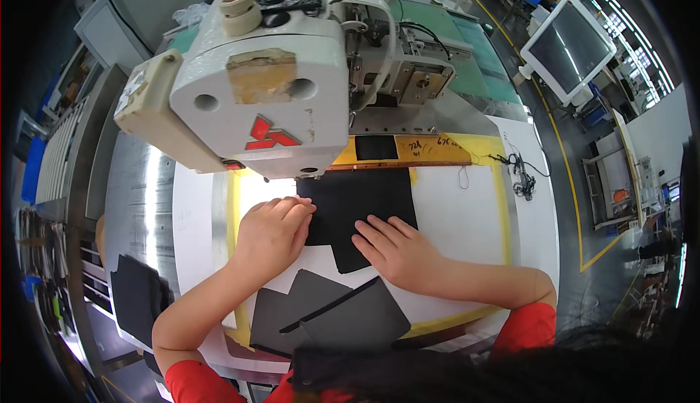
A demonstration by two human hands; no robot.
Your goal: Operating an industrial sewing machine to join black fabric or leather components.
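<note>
I see black fabric piece flat on white template, at 12 o'clock of both hands | left hand curled, fingertips pressing its edge | right hand spread flat on it | matte, squarish

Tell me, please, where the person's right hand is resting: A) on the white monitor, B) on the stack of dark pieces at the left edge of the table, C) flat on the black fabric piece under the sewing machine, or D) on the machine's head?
C: the right hand lies flat, fingers spread, on the black fabric piece in front of the sewing machine.
</note>
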